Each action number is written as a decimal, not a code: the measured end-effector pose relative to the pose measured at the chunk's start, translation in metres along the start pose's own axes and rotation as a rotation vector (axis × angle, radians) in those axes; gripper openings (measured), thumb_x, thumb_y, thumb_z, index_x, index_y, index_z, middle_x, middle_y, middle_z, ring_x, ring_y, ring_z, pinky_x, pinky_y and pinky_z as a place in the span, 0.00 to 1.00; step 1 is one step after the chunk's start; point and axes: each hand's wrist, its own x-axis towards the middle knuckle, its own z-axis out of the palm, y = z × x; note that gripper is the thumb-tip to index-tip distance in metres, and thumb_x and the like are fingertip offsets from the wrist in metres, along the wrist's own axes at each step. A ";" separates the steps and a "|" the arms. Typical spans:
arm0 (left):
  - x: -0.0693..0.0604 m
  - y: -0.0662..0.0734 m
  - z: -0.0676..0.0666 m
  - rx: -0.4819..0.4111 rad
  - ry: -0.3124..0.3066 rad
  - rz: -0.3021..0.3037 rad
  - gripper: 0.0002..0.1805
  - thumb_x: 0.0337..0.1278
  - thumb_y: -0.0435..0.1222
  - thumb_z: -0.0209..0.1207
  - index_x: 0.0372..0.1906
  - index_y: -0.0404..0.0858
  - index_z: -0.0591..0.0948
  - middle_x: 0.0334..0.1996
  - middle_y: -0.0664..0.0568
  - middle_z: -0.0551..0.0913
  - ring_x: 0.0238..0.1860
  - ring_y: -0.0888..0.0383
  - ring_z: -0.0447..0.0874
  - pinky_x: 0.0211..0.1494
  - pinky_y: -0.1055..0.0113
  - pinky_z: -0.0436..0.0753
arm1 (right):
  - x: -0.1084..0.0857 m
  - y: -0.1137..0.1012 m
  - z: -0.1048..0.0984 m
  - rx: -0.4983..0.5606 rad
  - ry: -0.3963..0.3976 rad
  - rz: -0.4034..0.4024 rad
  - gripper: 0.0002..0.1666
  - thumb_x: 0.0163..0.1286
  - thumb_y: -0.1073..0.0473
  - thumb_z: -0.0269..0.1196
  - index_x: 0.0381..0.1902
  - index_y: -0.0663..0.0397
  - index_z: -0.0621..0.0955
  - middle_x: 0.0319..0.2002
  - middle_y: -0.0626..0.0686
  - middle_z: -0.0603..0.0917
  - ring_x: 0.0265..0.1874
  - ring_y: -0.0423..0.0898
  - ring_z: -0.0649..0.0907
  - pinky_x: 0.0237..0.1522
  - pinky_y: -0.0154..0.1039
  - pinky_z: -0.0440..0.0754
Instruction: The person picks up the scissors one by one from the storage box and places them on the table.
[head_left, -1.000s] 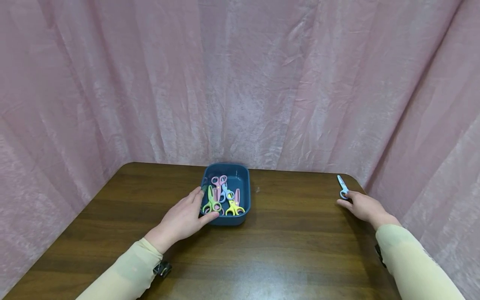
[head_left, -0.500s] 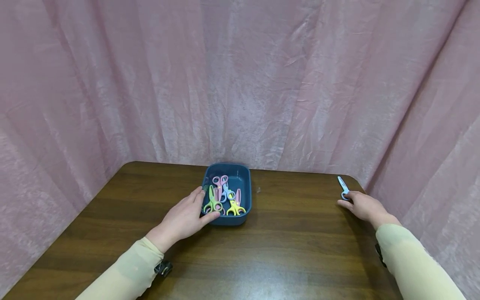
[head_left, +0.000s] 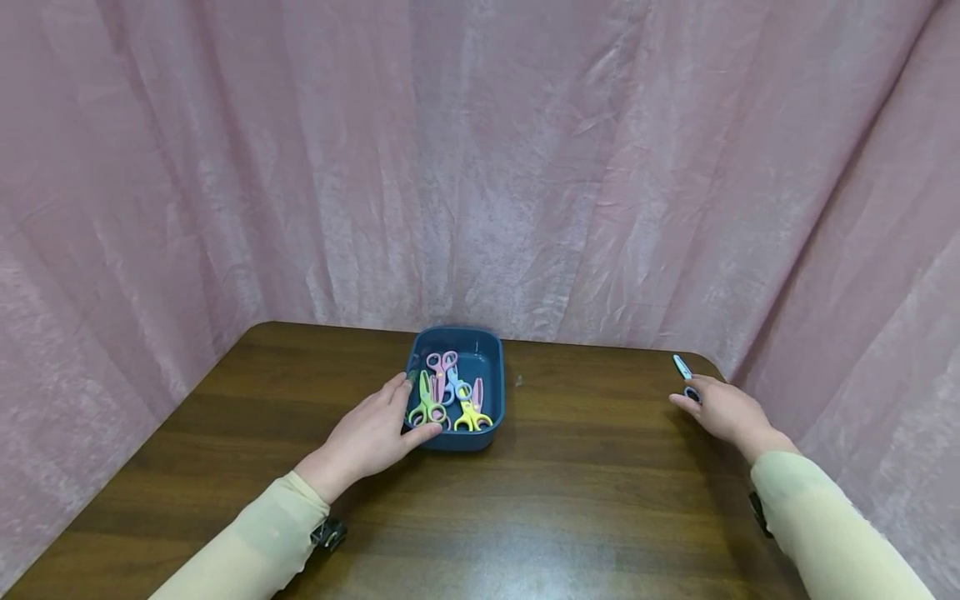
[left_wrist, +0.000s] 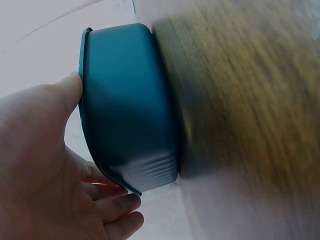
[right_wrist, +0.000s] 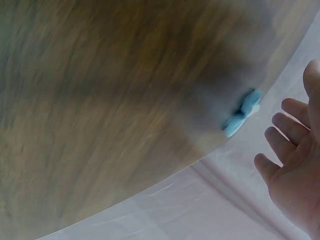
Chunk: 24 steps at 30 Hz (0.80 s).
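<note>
In the head view a dark blue box [head_left: 492,367] stands on the wooden table, with several child's scissors inside. Among them are green scissors [head_left: 425,400], yellow scissors [head_left: 472,417] and pink scissors [head_left: 440,364]. My left hand [head_left: 367,433] rests along the box's near left corner; its thumb touches the rim and its fingers reach along the left side. Light blue scissors [head_left: 682,365] lie near the table's far right corner. Just above their handles hovers my right hand [head_left: 723,410], fingers loosely spread. In the right wrist view a gap shows between that hand and the scissors [right_wrist: 242,114].
The brown table [head_left: 570,467] has a rounded far right corner close by the lone scissors. Pink curtains [head_left: 525,183] hang right behind the table and along both sides.
My right hand has lifted off the light blue scissors' handles, its thumb spreading to the left. The scissors lie almost where they were. My left hand and the box stay put.
</note>
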 end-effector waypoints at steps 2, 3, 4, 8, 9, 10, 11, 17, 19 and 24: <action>0.000 0.000 0.000 -0.001 -0.002 -0.001 0.60 0.73 0.73 0.56 0.84 0.25 0.64 0.85 0.30 0.61 0.81 0.33 0.67 0.80 0.38 0.70 | 0.001 -0.008 0.000 0.000 0.000 -0.011 0.38 0.86 0.42 0.62 0.72 0.72 0.78 0.71 0.76 0.77 0.68 0.77 0.78 0.62 0.74 0.79; 0.000 0.000 0.000 -0.001 -0.004 -0.002 0.60 0.73 0.73 0.56 0.84 0.25 0.63 0.85 0.31 0.61 0.82 0.33 0.66 0.80 0.39 0.69 | 0.002 -0.012 0.000 0.002 0.003 -0.018 0.38 0.86 0.42 0.62 0.72 0.72 0.78 0.71 0.76 0.76 0.69 0.77 0.77 0.63 0.74 0.79; 0.000 0.000 -0.001 -0.002 -0.005 -0.005 0.60 0.73 0.73 0.56 0.84 0.25 0.63 0.85 0.31 0.61 0.82 0.33 0.66 0.81 0.39 0.69 | 0.003 -0.015 0.000 0.003 0.003 -0.023 0.38 0.86 0.42 0.62 0.73 0.71 0.78 0.72 0.76 0.76 0.70 0.77 0.76 0.63 0.75 0.78; 0.000 0.000 -0.002 -0.005 -0.002 -0.002 0.60 0.73 0.72 0.56 0.84 0.25 0.64 0.84 0.30 0.61 0.81 0.33 0.67 0.80 0.38 0.70 | 0.009 -0.031 0.000 0.017 0.000 -0.061 0.39 0.87 0.41 0.61 0.75 0.70 0.76 0.75 0.74 0.74 0.73 0.77 0.73 0.69 0.75 0.74; 0.000 0.000 -0.002 -0.006 -0.002 -0.003 0.60 0.73 0.73 0.56 0.84 0.25 0.64 0.84 0.30 0.61 0.81 0.33 0.67 0.80 0.38 0.70 | 0.010 -0.036 0.000 0.023 0.002 -0.069 0.40 0.87 0.41 0.61 0.76 0.70 0.76 0.75 0.74 0.74 0.74 0.77 0.72 0.70 0.75 0.73; 0.000 0.001 -0.002 -0.006 -0.001 -0.002 0.60 0.73 0.73 0.56 0.84 0.25 0.64 0.84 0.30 0.62 0.81 0.33 0.67 0.80 0.38 0.70 | 0.011 -0.041 0.001 0.025 0.005 -0.080 0.40 0.87 0.41 0.61 0.76 0.70 0.75 0.76 0.73 0.74 0.74 0.77 0.72 0.70 0.75 0.72; 0.000 0.001 -0.002 -0.005 -0.001 -0.002 0.60 0.73 0.73 0.56 0.84 0.25 0.64 0.84 0.30 0.62 0.81 0.33 0.67 0.80 0.38 0.70 | 0.012 -0.046 0.001 0.030 0.007 -0.094 0.40 0.87 0.41 0.61 0.76 0.71 0.75 0.76 0.73 0.74 0.75 0.76 0.72 0.71 0.74 0.72; 0.000 0.001 -0.002 -0.001 0.000 -0.006 0.60 0.73 0.73 0.55 0.84 0.25 0.65 0.84 0.30 0.62 0.81 0.33 0.67 0.80 0.38 0.70 | 0.016 -0.080 0.003 0.030 0.036 -0.179 0.39 0.86 0.43 0.63 0.76 0.70 0.76 0.75 0.72 0.76 0.75 0.72 0.74 0.77 0.71 0.67; 0.000 0.002 -0.002 0.000 0.002 -0.005 0.60 0.73 0.73 0.55 0.83 0.25 0.65 0.84 0.30 0.62 0.81 0.33 0.67 0.80 0.38 0.70 | 0.017 -0.090 0.003 0.022 0.044 -0.206 0.38 0.85 0.43 0.64 0.76 0.69 0.76 0.75 0.71 0.76 0.76 0.70 0.74 0.79 0.70 0.64; -0.001 0.002 -0.002 0.004 0.004 -0.003 0.60 0.73 0.73 0.55 0.83 0.25 0.64 0.84 0.30 0.62 0.81 0.33 0.67 0.80 0.38 0.70 | 0.018 -0.114 0.003 0.008 0.071 -0.275 0.37 0.84 0.44 0.65 0.76 0.67 0.77 0.75 0.68 0.77 0.76 0.67 0.75 0.79 0.69 0.65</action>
